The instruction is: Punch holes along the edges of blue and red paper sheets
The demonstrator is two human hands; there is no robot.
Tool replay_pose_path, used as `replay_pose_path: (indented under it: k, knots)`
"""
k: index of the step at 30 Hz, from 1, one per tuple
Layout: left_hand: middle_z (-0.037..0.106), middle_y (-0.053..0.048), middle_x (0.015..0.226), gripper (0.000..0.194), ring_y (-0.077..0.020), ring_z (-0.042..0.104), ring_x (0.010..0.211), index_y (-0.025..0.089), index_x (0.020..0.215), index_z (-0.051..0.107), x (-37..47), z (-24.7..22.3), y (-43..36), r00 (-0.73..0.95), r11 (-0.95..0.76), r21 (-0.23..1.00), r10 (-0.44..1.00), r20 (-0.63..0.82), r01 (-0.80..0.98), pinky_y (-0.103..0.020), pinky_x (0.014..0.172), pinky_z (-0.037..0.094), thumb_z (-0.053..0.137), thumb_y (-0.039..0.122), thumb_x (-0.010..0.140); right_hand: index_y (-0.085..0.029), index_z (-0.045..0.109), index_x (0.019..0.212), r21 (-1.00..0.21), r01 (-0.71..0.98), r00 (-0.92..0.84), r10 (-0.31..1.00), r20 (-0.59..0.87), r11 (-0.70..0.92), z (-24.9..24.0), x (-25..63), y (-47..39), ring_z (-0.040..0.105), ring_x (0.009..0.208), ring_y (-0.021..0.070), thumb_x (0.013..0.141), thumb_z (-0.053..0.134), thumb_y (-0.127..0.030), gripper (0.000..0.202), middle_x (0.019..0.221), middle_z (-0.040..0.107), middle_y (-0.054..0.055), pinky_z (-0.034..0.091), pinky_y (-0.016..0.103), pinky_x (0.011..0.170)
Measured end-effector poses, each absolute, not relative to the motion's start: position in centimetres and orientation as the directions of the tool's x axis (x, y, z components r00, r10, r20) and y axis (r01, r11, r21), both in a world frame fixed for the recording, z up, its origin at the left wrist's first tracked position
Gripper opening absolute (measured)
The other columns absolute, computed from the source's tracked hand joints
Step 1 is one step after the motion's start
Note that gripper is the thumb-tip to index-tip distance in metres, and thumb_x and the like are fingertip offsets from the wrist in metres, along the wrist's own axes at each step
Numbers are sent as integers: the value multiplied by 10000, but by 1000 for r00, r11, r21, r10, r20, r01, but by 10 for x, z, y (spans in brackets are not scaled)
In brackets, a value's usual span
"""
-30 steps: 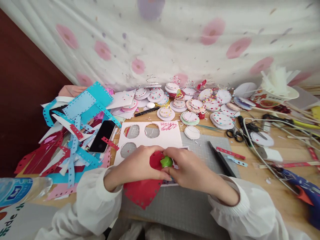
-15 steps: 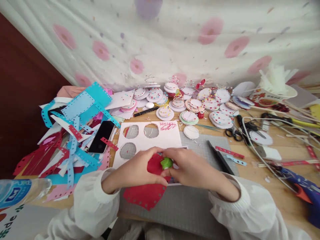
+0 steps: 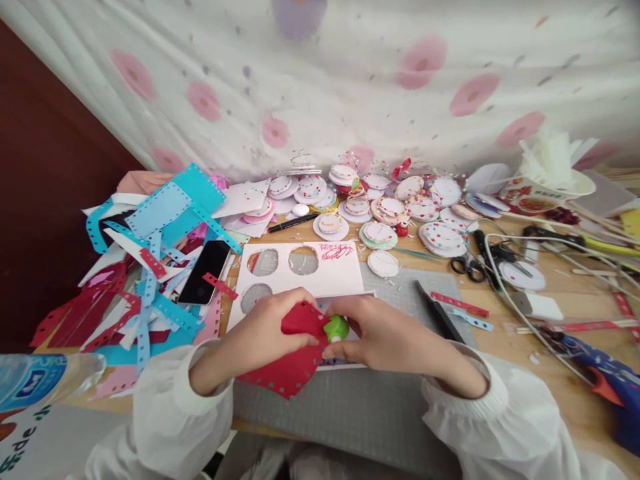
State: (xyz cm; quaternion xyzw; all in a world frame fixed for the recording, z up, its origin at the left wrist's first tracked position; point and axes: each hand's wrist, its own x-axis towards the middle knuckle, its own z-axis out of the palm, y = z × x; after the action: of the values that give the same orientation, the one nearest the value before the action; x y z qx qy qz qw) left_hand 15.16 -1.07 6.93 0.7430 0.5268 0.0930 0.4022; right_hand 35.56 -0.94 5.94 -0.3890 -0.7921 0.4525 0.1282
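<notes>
My left hand grips a sheet of red paper with small holes punched along its edges. In my right hand, thumb and fingers are closed round a small green craft punch, which sits at the paper's right edge. Whether the edge is inside the punch's slot, I cannot tell. Under both hands lies a white card with round cut-outs and red scribbles. Beneath that is a grey cutting mat.
Stacked paper discs with coloured dots line the back. Punched strips and a phone lie left, near a water bottle. Scissors, a black cutter, a wire loop and a blue-handled tool are on the right.
The red paper has shifted up and left and turned a little, with my left hand moving left. The green punch has moved slightly right and now shows more clearly at the paper's edge.
</notes>
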Motion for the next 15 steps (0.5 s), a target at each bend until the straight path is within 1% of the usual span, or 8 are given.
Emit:
replay_pose_path:
  k: [4, 7, 15]
  knots:
    - [653, 46, 903, 221, -163, 597, 839, 248, 922, 597, 157, 73, -10, 516, -223, 704, 825, -233, 675, -246, 761, 440, 649, 170, 723, -172, 654, 944, -843, 451, -679, 725, -112, 292, 61, 355, -10, 487, 589, 101, 778, 705, -303, 217, 734, 636, -24, 344, 206, 557]
    - [651, 43, 914, 196, -160, 594, 849, 239, 904, 598, 158, 75, -8, 557, -269, 708, 804, -207, 653, -247, 789, 433, 630, 144, 735, -169, 645, 944, -846, 441, -675, 732, -94, 298, 61, 355, -11, 483, 591, 104, 781, 705, -279, 206, 730, 629, -23, 345, 208, 562]
    - [647, 36, 892, 148, -160, 587, 844, 235, 889, 607, 158, 74, -6, 552, -301, 679, 813, -184, 670, -245, 781, 436, 617, 167, 758, -169, 617, 838, -821, 471, -642, 763, -69, 322, 58, 352, -12, 463, 578, 101, 785, 683, -217, 97, 671, 586, -33, 310, 211, 545]
